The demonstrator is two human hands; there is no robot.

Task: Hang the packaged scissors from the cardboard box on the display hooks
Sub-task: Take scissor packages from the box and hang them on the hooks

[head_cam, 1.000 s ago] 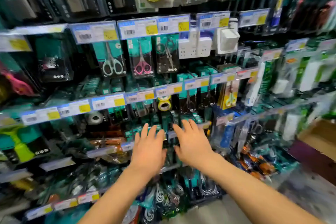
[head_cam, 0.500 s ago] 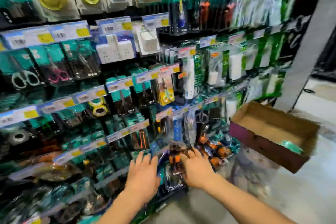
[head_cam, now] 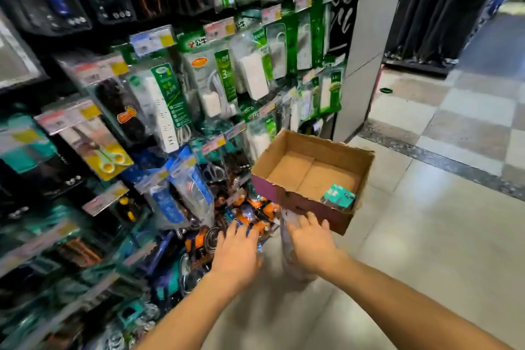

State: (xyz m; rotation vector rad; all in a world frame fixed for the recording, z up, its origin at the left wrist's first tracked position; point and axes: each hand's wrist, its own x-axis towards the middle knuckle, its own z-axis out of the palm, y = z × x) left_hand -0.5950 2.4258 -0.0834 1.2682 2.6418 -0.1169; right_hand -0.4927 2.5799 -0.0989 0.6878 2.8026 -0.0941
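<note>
The cardboard box (head_cam: pixel 312 148) holds seemingly one last teal pack (head_cam: pixel 338 196), not yet hung. The left hand (head_cam: pixel 237 253) and right hand (head_cam: pixel 309 244) hover near it, fingers spread, holding nothing.

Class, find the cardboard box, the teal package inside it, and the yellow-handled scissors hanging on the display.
cardboard box (head_cam: pixel 275 192), head view, on its purple outer front wall.
teal package (head_cam: pixel 338 196), head view, middle of its teal card.
yellow-handled scissors (head_cam: pixel 109 159), head view, on the yellow handles.
</note>
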